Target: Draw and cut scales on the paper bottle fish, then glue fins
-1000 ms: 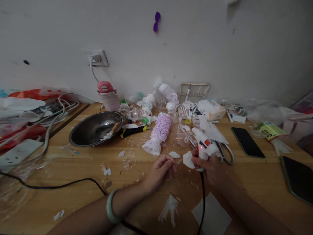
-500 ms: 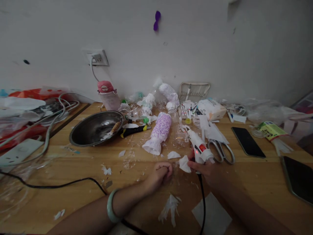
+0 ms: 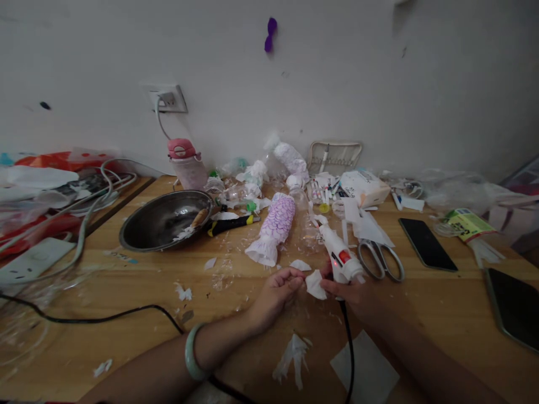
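Note:
My right hand [image 3: 343, 292] is closed around a white hot glue gun [image 3: 339, 252], whose nozzle points up and away and whose small red light is lit. A small scrap of white paper [image 3: 315, 285] is pinched at the fingertips of that same hand. Thumb and forefinger of my left hand [image 3: 280, 289] are pressed together right at the scrap's left edge; whether they grip it I cannot tell. Beyond both hands lies a white paper-wrapped form with purple scales [image 3: 277, 221]. Another paper scrap [image 3: 300, 265] rests on the table between.
Scissors [image 3: 381, 261] and a phone [image 3: 427, 243] lie to the right. At left stand a dark metal bowl [image 3: 151, 224] and a pink-lidded bottle [image 3: 187, 165], near a yellow-black utility knife [image 3: 231, 224]. The glue gun's black cord [image 3: 347, 342] trails off the near edge. Torn paper [image 3: 293, 359] lies in front.
My left hand has moved right and opened from a loose fist into a pinch beside the paper scrap. The scrap and glue gun have shifted slightly left in my right hand.

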A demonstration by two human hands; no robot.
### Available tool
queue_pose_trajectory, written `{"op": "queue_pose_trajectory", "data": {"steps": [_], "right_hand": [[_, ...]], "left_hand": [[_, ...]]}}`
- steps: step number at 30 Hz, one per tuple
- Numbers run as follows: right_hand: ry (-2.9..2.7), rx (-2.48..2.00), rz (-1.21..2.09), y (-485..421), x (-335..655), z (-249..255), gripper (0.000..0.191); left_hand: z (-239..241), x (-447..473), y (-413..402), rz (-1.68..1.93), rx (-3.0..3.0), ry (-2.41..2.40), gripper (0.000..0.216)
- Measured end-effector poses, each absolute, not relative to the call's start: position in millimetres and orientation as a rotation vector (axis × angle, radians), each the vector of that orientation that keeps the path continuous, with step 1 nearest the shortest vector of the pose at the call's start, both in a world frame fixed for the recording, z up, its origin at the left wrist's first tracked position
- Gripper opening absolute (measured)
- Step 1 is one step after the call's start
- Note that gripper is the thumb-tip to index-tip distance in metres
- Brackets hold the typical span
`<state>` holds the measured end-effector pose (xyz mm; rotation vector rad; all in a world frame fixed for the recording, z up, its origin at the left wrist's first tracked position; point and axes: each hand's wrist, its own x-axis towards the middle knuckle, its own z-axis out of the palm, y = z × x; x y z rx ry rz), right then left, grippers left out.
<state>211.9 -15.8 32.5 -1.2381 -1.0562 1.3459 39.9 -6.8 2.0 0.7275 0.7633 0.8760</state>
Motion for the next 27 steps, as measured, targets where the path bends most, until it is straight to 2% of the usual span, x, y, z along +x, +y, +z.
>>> {"op": "queue_pose_trajectory", "data": {"steps": [27], "right_hand": [[-1.258, -1.234, 1.363, -15.8, 216.4, 18.7, 0.026]], "left_hand": [[6.3, 39.4, -6.8, 0.812, 0.819, 0.802, 0.045]]}}
